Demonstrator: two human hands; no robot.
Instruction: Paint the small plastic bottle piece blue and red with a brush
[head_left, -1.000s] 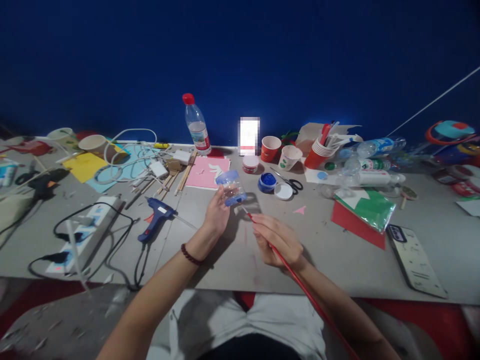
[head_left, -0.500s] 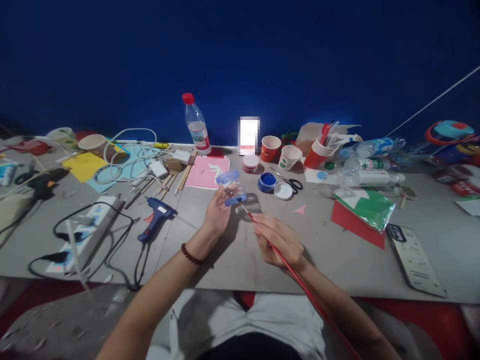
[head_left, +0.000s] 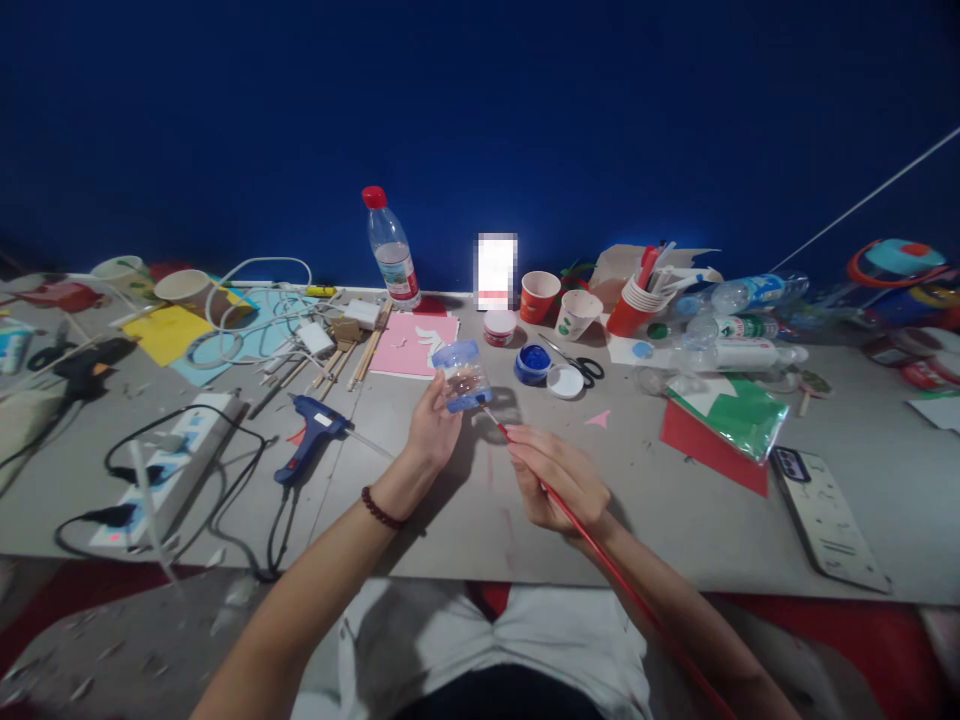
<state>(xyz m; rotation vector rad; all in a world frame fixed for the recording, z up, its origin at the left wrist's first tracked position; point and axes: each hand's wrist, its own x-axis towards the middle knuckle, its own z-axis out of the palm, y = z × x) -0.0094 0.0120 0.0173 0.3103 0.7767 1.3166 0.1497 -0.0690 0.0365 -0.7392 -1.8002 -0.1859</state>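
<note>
My left hand point(head_left: 435, 430) is closed around a clear plastic piece with blue-painted rims point(head_left: 462, 376), like a cut section of a bottle, tilted above the table. Between the fingers of my right hand point(head_left: 559, 480) is a long red-handled paintbrush point(head_left: 577, 525). The brush tip touches or nearly touches the blue lower rim of the piece. Beyond my right hand stands an open jar of blue paint point(head_left: 533, 364), and a white lid point(head_left: 565, 381) lies beside it. Black-handled scissors point(head_left: 592, 373) rest just behind the lid.
A blue glue gun point(head_left: 315, 435) and a white power strip point(head_left: 176, 470) with cables lie left. Pink paper point(head_left: 397, 345) and a red-capped bottle point(head_left: 392, 255) are behind. Paper cups point(head_left: 540, 298), plastic bottles point(head_left: 750, 355) and a phone point(head_left: 829, 520) occupy the right side.
Both hands hold nearly the same pose, with the brush still at the lower rim of the plastic piece. The whole view has shifted very slightly.
</note>
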